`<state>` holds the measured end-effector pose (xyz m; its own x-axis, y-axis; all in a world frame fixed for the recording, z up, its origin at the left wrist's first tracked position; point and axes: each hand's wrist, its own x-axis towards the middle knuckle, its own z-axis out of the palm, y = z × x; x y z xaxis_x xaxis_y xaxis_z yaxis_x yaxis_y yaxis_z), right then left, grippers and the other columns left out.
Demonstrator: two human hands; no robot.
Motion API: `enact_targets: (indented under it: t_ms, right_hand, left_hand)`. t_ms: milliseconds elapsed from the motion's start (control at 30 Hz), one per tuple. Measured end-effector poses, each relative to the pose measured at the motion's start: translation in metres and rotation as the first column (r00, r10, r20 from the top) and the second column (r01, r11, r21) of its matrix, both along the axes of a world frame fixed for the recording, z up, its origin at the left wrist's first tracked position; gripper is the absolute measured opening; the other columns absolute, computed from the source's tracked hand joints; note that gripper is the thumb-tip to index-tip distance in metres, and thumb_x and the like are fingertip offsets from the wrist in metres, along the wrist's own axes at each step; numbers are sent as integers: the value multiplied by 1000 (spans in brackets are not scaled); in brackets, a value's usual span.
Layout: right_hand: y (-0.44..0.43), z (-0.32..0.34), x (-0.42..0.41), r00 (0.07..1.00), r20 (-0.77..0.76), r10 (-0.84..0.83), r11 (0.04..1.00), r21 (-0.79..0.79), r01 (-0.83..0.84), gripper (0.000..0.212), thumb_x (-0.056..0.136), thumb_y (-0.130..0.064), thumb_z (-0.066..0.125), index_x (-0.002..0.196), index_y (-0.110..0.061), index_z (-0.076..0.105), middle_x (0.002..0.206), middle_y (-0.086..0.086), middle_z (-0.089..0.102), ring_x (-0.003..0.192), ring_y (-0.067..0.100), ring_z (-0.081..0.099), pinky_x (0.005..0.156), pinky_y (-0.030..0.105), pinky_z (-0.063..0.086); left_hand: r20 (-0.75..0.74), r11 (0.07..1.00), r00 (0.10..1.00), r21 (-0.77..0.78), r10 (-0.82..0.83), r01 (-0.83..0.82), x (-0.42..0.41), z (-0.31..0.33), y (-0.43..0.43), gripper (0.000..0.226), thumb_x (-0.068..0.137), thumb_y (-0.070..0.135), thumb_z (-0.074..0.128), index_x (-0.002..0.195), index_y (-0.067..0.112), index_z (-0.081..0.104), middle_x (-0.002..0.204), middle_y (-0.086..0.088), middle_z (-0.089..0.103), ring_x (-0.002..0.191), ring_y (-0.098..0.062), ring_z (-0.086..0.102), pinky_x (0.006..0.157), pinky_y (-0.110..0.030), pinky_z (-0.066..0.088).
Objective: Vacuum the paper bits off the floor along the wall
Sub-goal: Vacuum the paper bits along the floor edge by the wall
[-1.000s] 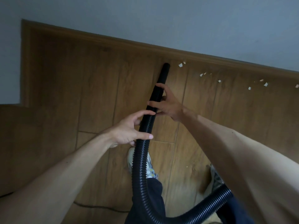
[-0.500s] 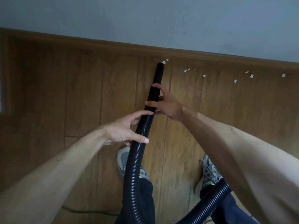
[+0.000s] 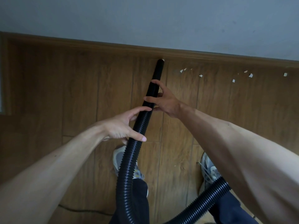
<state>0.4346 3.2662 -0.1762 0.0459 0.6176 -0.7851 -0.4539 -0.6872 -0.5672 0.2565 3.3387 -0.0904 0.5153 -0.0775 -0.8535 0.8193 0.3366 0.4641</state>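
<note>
Paper bits lie on the brown wood floor. They make a loose row close to the baseboard at the foot of the grey wall. All of them are to the right of the black nozzle. One more small white bit sits right at the nozzle's tip, and the tip is up against the baseboard edge. A tiny speck lies alone near the right shoe.

The right hand holds the stiff nozzle partway down, with its fingers curled over the top. The left hand is just behind it, where the ribbed hose begins. Its thumb and fingers wrap round the hose. The two hands are very close together.

From the hands the hose runs back over the left shoe. It drops out of the bottom of the picture and comes up again by the right shoe.

To the left of the nozzle a wide stretch of floor runs to a side strip of wood at the far edge. To the right, the floor goes on along the baseboard, past the row of bits, to the picture's edge. A thin dark cord lies on the boards low down, under the left arm.
</note>
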Motion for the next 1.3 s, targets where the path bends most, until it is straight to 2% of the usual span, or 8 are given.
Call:
enact_targets:
  t_ms: [133, 267, 367, 533, 667, 933, 1167, 1300]
  right_hand:
    - [-8, -1, 12, 1000, 12, -14, 1000, -11, 14, 76, 83, -5, 75, 141, -35, 39, 122, 16, 55, 104, 30, 65, 80, 44, 61]
    - [-20, -2, 23, 1000, 13, -24, 1000, -9, 24, 77, 83, -5, 75, 143, -35, 37, 123, 14, 55, 108, 30, 63, 82, 46, 60]
    - [-28, 0, 26, 999, 7, -32, 999, -10, 32, 76, 84, -5, 74, 142, -36, 37, 123, 16, 54, 108, 32, 64, 80, 43, 60]
    - [-52, 3, 31, 998, 32, -47, 998, -43, 49, 75, 84, -5, 75, 142, -37, 38, 121, 17, 57, 101, 27, 67, 71, 32, 60]
    - [-70, 4, 38, 997, 41, -70, 995, -61, 73, 76, 84, -5, 74, 143, -36, 37, 119, 16, 58, 95, 25, 69, 68, 30, 60]
    - [-77, 3, 49, 996, 53, -75, 996, -53, 78, 78, 83, -4, 74, 143, -35, 36, 120, 16, 57, 97, 25, 67, 71, 34, 61]
    - [-46, 0, 33, 999, 36, 25, 999, -24, -24, 79, 85, -6, 74, 145, -37, 34, 124, 15, 56, 107, 26, 63, 69, 31, 61]
    - [-24, -2, 22, 999, 2, 36, 999, 1, -36, 80, 85, -7, 74, 146, -37, 33, 126, 14, 54, 108, 27, 63, 73, 34, 61]
  left_hand:
    - [2, 999, 999, 6, -46, 46, 12, -3, -6, 96, 74, 3, 82, 139, 55, 35, 140, 8, 39, 84, -20, 74, 64, -37, 59]
    - [4, 996, 996, 18, -92, 92, 25, -4, -13, 95, 74, 6, 82, 138, 56, 35, 124, 16, 43, 92, -23, 73, 76, -50, 61]
    - [-4, 994, 995, 18, -104, 104, 29, -4, -19, 96, 74, 4, 82, 139, 55, 34, 127, 14, 41, 90, -24, 73, 75, -48, 61]
    - [5, 995, 995, -25, -98, 98, 36, -2, -40, 95, 75, 1, 81, 139, 54, 36, 118, 26, 44, 88, -26, 73, 77, -57, 59]
    - [13, 994, 995, -43, -103, 104, 45, -5, -54, 96, 73, 0, 82, 138, 55, 37, 121, 25, 43, 91, -30, 72, 78, -63, 56]
    - [19, 996, 997, -51, -76, 77, 55, -6, -63, 95, 74, -4, 80, 137, 54, 39, 126, 19, 43, 89, -28, 72, 72, -55, 60]
    - [0, 1000, 1000, -7, -10, 10, 35, -4, -47, 92, 74, -2, 81, 133, 56, 41, 123, 20, 42, 89, -29, 74, 76, -57, 59]
    - [-7, 999, 999, 30, 36, -36, 25, 2, -34, 91, 74, -2, 80, 134, 53, 40, 129, 12, 41, 76, -20, 74, 61, -36, 60]
